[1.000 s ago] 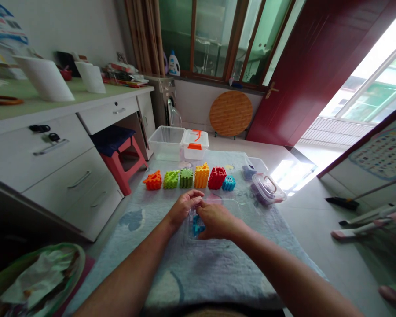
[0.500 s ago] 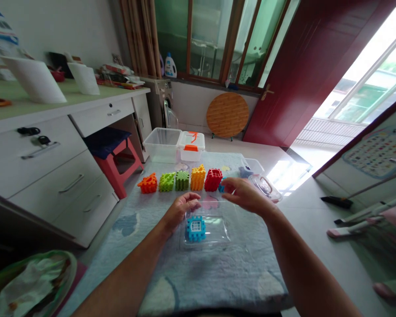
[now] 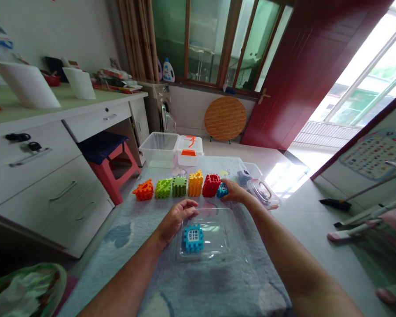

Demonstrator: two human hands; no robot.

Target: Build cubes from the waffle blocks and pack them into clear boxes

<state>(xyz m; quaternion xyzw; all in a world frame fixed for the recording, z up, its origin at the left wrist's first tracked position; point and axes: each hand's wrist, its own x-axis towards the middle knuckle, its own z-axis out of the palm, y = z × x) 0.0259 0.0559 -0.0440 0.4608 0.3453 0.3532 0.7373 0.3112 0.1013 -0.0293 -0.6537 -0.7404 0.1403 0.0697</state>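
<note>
Blue latticed block (image 3: 222,190) is gripped by right hand (image 3: 235,193); left hand (image 3: 178,217) curves open.

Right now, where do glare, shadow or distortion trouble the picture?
Head view: daylight glare whitens the floor near the doorway; head view: pale reflections streak the clear tray, blurring its outline; head view: a soft shadow darkens the cloth below it; head view: the outer edges look stretched.

Bare left forearm (image 3: 132,266), bare right forearm (image 3: 280,240)
</note>
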